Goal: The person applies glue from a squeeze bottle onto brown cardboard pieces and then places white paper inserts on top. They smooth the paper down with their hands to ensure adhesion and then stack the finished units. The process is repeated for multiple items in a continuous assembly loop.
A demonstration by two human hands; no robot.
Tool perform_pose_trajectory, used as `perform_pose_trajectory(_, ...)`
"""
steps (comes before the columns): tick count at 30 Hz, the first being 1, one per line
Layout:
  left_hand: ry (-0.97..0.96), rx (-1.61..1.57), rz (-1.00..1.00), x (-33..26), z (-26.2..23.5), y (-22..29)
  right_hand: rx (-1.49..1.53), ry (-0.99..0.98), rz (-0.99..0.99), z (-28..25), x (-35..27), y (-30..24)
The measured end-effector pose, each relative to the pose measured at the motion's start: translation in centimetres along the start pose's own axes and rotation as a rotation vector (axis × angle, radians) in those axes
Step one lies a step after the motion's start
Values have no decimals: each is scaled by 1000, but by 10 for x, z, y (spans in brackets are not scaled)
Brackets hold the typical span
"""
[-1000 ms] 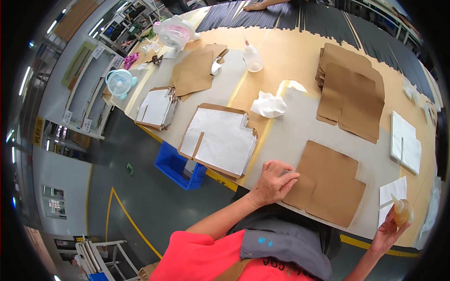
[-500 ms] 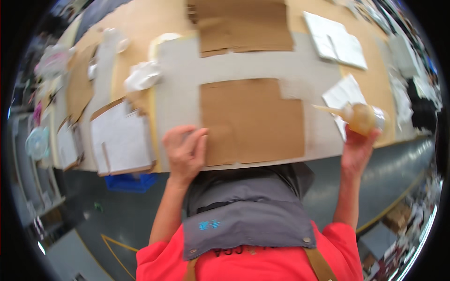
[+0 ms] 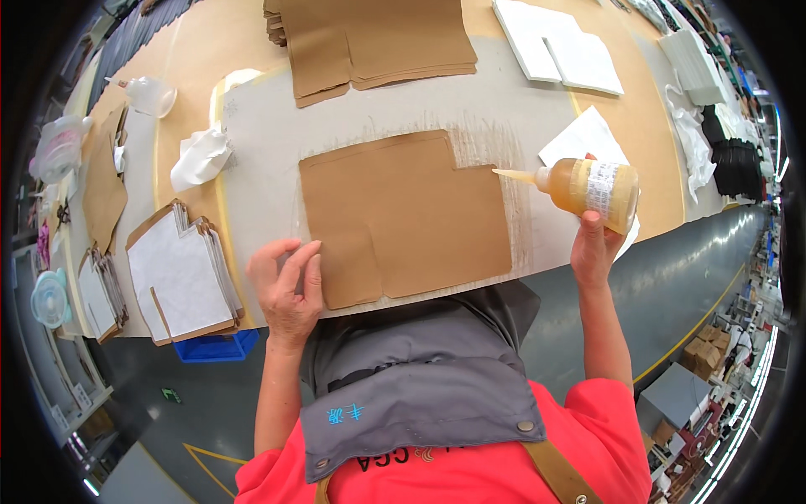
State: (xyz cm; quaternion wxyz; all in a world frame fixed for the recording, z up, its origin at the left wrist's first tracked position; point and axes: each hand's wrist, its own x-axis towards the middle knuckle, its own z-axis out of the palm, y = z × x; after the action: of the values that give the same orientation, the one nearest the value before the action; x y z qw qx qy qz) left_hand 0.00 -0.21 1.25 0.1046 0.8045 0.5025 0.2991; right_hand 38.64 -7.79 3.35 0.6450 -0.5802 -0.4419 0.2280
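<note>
A brown flat piece [image 3: 420, 227], notched at its far right corner and slit at its near edge, lies before me on the grey mat. My left hand [image 3: 287, 290] is at its left edge, fingers bent and apart, with the fingertips by the edge; I cannot tell whether they touch. In my right hand [image 3: 593, 252] is a clear squeeze bottle [image 3: 579, 186] of amber liquid with a pale label, held on its side. Its long nozzle points left, the tip close to the notched corner. A white sheet [image 3: 583, 139] lies partly hidden behind the bottle.
Farther back are a stack of brown pieces [image 3: 386, 50] and white pieces [image 3: 558, 50]. Stacked white-faced pieces [image 3: 180, 269], crumpled white paper [image 3: 201, 158] and a clear bottle [image 3: 151, 97] lie leftward. A blue bin [image 3: 218, 346] stands below the table edge.
The view has shifted, so the table items appear farther left. The right hand has brought the bottle leftward, its nozzle now close to the brown piece's notched corner. The left hand stays by the left edge.
</note>
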Motion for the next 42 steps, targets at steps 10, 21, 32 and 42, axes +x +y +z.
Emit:
perform_pose_trajectory(10, -4, 18, 24, 0, 1, 0, 10, -2, 27, -7, -5, -3)
perform_pose_trajectory(21, 10, 20, 41, -1, 1, -2, -17, -23, 20, -18, -21, -11)
perform_pose_trajectory(32, 21, 13, 43, -3, 3, -4, -47, -10, 53, -34, -47, -17)
perform_pose_trajectory(42, 24, 16, 40, -5, 3, -3, -59, 32, 62, -48, -76, -20)
